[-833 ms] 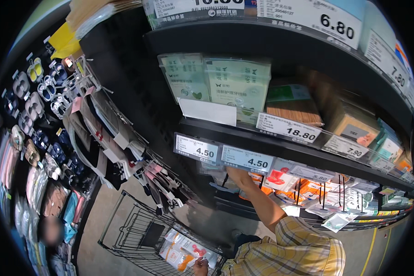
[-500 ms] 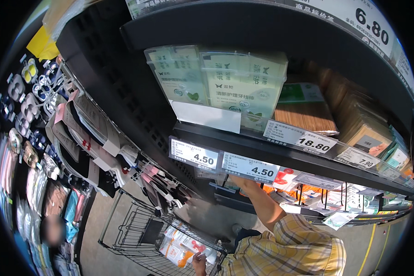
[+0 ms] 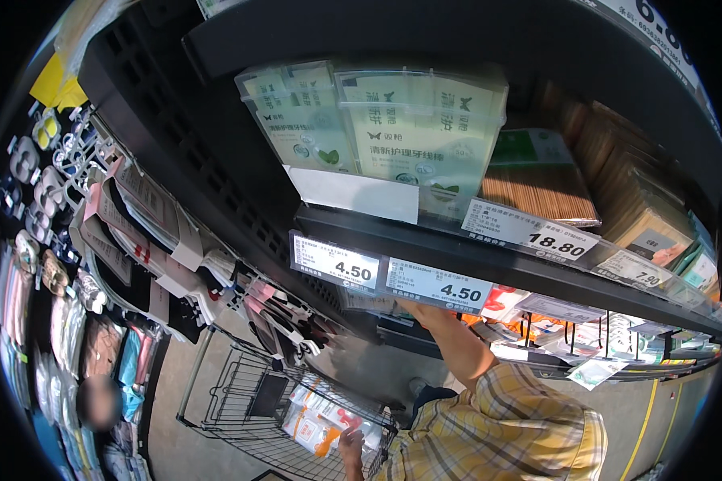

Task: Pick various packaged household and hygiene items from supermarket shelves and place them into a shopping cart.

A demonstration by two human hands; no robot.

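Black-and-grey hanging goods, left of the shelf: could be snagged by the cart if it's shoved. Cart is below-left of the shelf, white-and-orange packs inside; could be spilled if it's tipped. Left hand is held beside them, fingers bent; grip can't be told. Right hand is mostly hidden under the shelf, grip can't be told; tag could be knocked, hooked goods farther right dragged down by a blind pull.
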